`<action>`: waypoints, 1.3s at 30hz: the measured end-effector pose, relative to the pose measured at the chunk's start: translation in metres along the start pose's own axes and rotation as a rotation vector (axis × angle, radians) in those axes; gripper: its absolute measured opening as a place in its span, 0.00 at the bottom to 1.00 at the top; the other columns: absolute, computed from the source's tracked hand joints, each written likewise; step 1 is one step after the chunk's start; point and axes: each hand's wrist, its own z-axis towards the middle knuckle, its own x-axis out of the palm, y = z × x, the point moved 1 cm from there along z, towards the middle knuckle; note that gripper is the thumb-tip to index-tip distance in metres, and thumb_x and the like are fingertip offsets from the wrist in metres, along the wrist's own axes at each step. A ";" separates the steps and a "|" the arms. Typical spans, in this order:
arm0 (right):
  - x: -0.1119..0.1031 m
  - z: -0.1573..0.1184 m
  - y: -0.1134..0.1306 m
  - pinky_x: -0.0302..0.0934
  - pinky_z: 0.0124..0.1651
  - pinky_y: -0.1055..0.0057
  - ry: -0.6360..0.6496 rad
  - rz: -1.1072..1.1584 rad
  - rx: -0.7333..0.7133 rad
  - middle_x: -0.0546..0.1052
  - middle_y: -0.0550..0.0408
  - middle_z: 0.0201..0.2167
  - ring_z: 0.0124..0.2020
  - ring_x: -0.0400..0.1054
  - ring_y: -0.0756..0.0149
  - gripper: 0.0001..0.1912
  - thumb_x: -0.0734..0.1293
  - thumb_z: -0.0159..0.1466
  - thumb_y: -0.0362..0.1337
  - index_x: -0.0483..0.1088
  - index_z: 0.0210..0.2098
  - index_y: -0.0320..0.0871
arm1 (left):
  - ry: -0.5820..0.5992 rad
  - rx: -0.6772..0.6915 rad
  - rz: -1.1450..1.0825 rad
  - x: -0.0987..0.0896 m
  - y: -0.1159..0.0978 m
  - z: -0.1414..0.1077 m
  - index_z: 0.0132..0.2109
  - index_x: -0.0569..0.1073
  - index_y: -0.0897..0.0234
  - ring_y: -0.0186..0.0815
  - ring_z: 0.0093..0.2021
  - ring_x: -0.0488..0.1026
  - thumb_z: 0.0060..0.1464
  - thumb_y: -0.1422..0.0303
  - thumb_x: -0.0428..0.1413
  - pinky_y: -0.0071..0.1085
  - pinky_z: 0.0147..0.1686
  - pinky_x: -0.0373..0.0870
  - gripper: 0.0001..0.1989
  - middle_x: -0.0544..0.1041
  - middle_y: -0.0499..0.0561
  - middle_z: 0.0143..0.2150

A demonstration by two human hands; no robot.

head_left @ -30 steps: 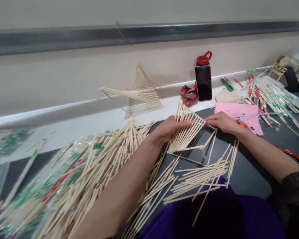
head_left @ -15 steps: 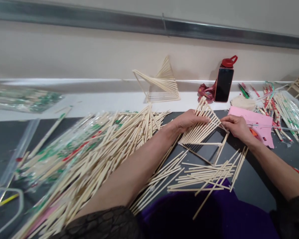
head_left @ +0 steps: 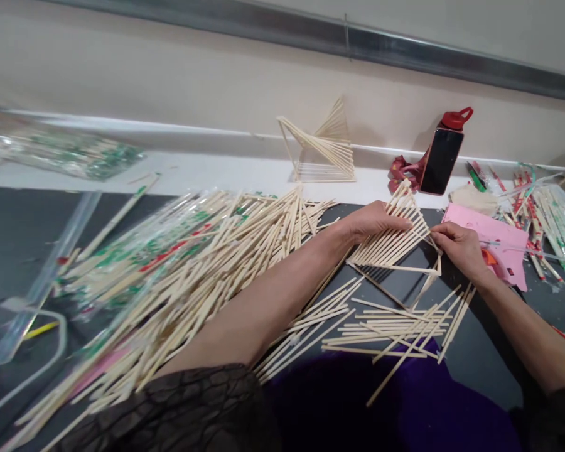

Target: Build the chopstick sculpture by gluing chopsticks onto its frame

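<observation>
My left hand [head_left: 374,223] is closed on a small structure of wooden chopsticks [head_left: 395,250], thumb across a fanned row of sticks. The row rises from a square base frame and narrows toward the top. At its right edge, my right hand [head_left: 459,245] pinches the stick ends between thumb and fingertips; the exact contact is partly hidden. Loose chopsticks [head_left: 395,328] lie in front of the structure, and a large heap of bare chopsticks [head_left: 226,270] spreads beneath and left of my left forearm.
A twisted chopstick model [head_left: 322,144] stands on the white ledge at the back. Right of it are a phone [head_left: 441,161] leaning on a red-capped bottle [head_left: 456,119], pink foam [head_left: 492,229] and wrapped chopsticks [head_left: 546,213]. A glue stick [head_left: 51,276] and white cable [head_left: 63,339] lie left.
The view has swung left, so everything sits farther right in the picture. The structure has tilted slightly in my hands, its front stick lower on the right; both hands keep their places on it.
</observation>
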 end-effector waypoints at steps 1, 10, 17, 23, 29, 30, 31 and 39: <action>0.000 0.000 -0.002 0.64 0.36 0.68 0.001 -0.005 -0.004 0.80 0.55 0.29 0.30 0.73 0.63 0.10 0.65 0.58 0.40 0.78 0.31 0.44 | 0.004 -0.001 0.000 0.000 0.000 0.000 0.24 0.75 0.68 0.30 0.22 0.71 0.35 0.72 0.68 0.26 0.24 0.66 0.09 0.75 0.48 0.21; -0.002 0.001 -0.005 0.63 0.34 0.69 0.022 -0.053 -0.016 0.80 0.55 0.28 0.29 0.72 0.63 0.11 0.65 0.60 0.42 0.78 0.34 0.45 | 0.002 -0.009 0.002 0.002 -0.003 -0.003 0.22 0.73 0.68 0.29 0.20 0.69 0.37 0.73 0.67 0.25 0.22 0.62 0.09 0.74 0.47 0.20; -0.001 0.003 -0.003 0.64 0.33 0.68 0.030 -0.059 -0.029 0.80 0.54 0.29 0.29 0.72 0.63 0.12 0.65 0.59 0.43 0.78 0.34 0.44 | -0.004 0.015 0.016 -0.001 -0.003 -0.002 0.23 0.73 0.68 0.29 0.21 0.69 0.37 0.74 0.66 0.26 0.24 0.63 0.07 0.74 0.47 0.20; -0.001 0.004 0.003 0.65 0.36 0.67 0.031 -0.078 -0.055 0.81 0.55 0.29 0.30 0.73 0.62 0.11 0.64 0.60 0.41 0.78 0.32 0.46 | 0.019 -0.001 -0.016 -0.001 -0.001 -0.001 0.23 0.74 0.67 0.30 0.20 0.69 0.37 0.73 0.66 0.27 0.23 0.63 0.07 0.74 0.47 0.20; -0.001 0.005 0.002 0.65 0.37 0.67 0.034 -0.077 -0.063 0.81 0.56 0.29 0.30 0.73 0.62 0.11 0.64 0.59 0.41 0.78 0.31 0.46 | 0.010 -0.010 -0.007 0.000 -0.004 -0.004 0.22 0.74 0.67 0.30 0.21 0.69 0.37 0.73 0.66 0.26 0.23 0.62 0.07 0.74 0.47 0.20; -0.001 0.005 0.002 0.65 0.37 0.67 0.035 -0.077 -0.064 0.81 0.56 0.29 0.30 0.73 0.62 0.11 0.64 0.59 0.41 0.78 0.31 0.46 | 0.002 -0.012 -0.003 0.000 -0.004 -0.004 0.22 0.73 0.67 0.30 0.21 0.69 0.37 0.73 0.66 0.26 0.23 0.62 0.07 0.74 0.47 0.20; -0.001 0.005 0.002 0.65 0.37 0.67 0.036 -0.076 -0.063 0.81 0.56 0.29 0.30 0.73 0.62 0.11 0.64 0.59 0.42 0.78 0.31 0.46 | -0.002 -0.013 0.000 0.000 -0.004 -0.004 0.22 0.73 0.67 0.30 0.21 0.69 0.37 0.74 0.65 0.27 0.23 0.62 0.07 0.74 0.47 0.19; -0.002 0.005 -0.001 0.64 0.35 0.67 0.037 -0.115 -0.055 0.81 0.54 0.29 0.30 0.73 0.62 0.12 0.64 0.59 0.42 0.77 0.33 0.45 | 0.018 0.025 0.026 -0.002 -0.001 0.000 0.23 0.73 0.68 0.29 0.20 0.68 0.36 0.73 0.66 0.26 0.23 0.62 0.08 0.74 0.47 0.20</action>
